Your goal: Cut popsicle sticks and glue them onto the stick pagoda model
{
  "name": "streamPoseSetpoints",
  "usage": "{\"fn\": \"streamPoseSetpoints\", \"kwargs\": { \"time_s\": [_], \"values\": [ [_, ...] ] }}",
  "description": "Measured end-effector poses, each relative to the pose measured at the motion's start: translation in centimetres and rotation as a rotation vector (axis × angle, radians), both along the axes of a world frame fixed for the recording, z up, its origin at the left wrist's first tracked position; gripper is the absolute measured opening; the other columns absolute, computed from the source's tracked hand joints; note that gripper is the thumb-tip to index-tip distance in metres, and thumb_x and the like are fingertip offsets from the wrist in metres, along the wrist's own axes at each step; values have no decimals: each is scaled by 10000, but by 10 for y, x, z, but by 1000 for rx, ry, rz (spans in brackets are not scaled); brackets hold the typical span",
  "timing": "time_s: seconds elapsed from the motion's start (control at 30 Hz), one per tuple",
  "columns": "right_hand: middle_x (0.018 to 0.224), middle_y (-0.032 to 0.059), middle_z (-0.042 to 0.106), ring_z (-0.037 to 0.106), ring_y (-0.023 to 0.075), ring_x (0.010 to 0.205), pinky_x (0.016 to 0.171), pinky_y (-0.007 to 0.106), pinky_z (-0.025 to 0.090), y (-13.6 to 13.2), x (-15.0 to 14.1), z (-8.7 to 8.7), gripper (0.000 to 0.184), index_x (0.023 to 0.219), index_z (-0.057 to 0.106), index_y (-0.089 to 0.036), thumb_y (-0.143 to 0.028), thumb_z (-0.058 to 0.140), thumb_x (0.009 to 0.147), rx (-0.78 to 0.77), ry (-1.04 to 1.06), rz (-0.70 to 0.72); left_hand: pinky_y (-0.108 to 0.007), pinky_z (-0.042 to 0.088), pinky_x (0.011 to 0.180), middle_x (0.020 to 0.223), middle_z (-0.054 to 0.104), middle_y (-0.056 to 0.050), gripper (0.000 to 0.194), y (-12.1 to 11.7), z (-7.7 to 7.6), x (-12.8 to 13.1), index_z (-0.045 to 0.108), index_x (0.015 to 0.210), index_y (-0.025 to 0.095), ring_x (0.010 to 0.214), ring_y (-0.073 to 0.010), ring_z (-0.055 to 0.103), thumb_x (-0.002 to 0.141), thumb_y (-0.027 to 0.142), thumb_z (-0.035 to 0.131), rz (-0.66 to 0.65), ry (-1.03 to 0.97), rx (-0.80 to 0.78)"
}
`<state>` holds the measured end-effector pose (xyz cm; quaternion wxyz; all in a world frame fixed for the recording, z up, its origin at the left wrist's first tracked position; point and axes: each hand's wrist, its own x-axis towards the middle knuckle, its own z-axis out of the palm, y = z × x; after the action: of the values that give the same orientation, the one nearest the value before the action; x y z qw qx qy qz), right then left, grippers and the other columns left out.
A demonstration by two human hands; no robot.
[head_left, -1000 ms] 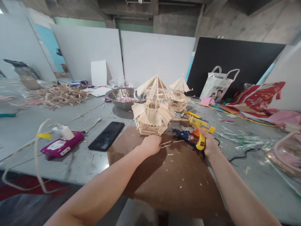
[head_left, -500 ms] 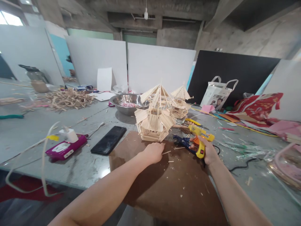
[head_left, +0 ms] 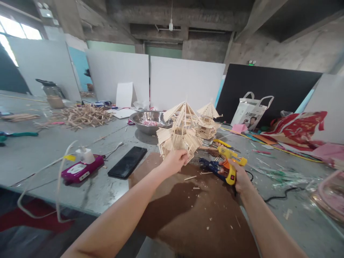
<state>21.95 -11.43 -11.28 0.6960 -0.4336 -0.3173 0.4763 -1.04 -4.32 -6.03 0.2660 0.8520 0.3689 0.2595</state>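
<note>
My left hand (head_left: 174, 161) grips the lower edge of a pavilion model made of wooden sticks (head_left: 180, 133) and holds it tilted, raised off the brown board (head_left: 193, 208). My right hand (head_left: 238, 175) is closed around a yellow hot glue gun (head_left: 229, 163), just right of the model. Blue-handled pliers (head_left: 211, 165) lie beside the gun. A smaller stick pavilion (head_left: 208, 120) stands behind the first. A few loose sticks (head_left: 190, 177) lie on the board.
A black phone (head_left: 127, 162) and a purple pack with a white charger (head_left: 82, 167) lie to the left. A steel bowl (head_left: 149, 120), a heap of sticks (head_left: 84, 116), a paper bag (head_left: 251, 111) and red cloth (head_left: 297, 125) are on the grey table (head_left: 40, 150).
My left hand moved up from the board to the model's base and lifted and tilted it. The camera view rose slightly. The right hand kept the glue gun in place.
</note>
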Motion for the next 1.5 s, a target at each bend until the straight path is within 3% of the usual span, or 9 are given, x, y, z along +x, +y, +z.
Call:
{"fn": "streamPoseSetpoints", "kwargs": {
  "time_s": [0.1,0.23,0.33,0.73,1.5],
  "values": [
    [639,6,619,551,121,459,437,254,478,0,0,0,190,687,550,-162,-304,616,579,2,14,-7,-165,253,322,495,491,34,264,1,20,-4,484,716,148,287,-39,349,757,373,352,19,-264,-204],
    [643,3,619,534,116,448,471,284,489,-1,0,-1,184,684,556,-166,-315,609,589,-7,24,3,-145,199,316,382,366,72,210,5,39,-3,497,734,139,282,-21,266,757,320,395,58,-520,-297],
    [651,7,619,524,106,441,485,284,491,-1,-1,1,181,659,562,-161,-320,609,588,-12,9,6,-144,174,316,390,333,76,163,10,45,0,514,715,126,291,-11,250,743,269,440,61,-590,-363],
    [657,15,622,522,102,439,485,274,483,-2,-1,1,192,658,581,-154,-330,609,589,-15,1,13,-171,94,299,410,351,68,144,23,56,1,560,698,107,252,5,222,735,214,472,5,-711,-491],
    [662,10,623,528,108,451,477,270,478,-2,-1,0,177,679,580,-162,-323,596,608,-2,-11,16,-165,125,295,402,373,61,123,36,59,-3,569,731,109,258,-6,251,706,215,512,-75,-823,-663]
  ]
}}
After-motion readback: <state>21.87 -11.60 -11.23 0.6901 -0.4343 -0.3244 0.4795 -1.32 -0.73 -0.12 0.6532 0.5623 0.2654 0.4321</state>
